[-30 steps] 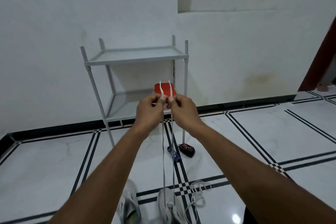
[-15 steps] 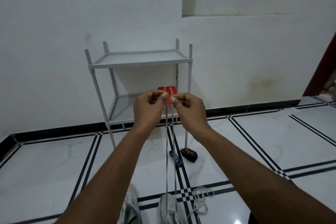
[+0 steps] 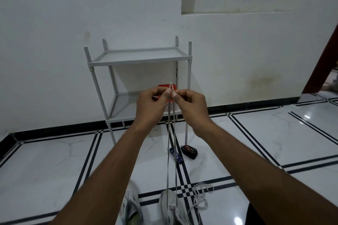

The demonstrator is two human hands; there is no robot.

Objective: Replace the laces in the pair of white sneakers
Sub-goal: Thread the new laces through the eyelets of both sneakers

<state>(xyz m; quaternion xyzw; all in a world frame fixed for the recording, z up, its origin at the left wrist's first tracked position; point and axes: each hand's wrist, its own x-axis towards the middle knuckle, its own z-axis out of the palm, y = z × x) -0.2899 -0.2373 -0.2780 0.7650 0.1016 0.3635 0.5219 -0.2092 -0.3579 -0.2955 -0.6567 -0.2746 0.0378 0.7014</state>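
Two white sneakers stand on the tiled floor at the bottom: the left sneaker [image 3: 130, 208] partly behind my left forearm, the right sneaker [image 3: 169, 208] in the middle. A white lace [image 3: 172, 151] runs up from the right sneaker in two taut strands. My left hand [image 3: 150, 107] pinches one lace end and my right hand [image 3: 190, 106] pinches the other, tips side by side and level at chest height. A loose white lace [image 3: 200, 197] lies in a tangle on the floor right of the right sneaker.
A white two-tier metal rack [image 3: 139, 60] stands against the wall ahead, with a red object [image 3: 161, 86] on its lower shelf behind my hands. A small blue item [image 3: 176, 157] and a black-and-red device [image 3: 189, 151] lie on the floor near the rack's leg.
The two lace tips have come closer together and stick out less above my fingers. My hands stay raised with the strands taut.
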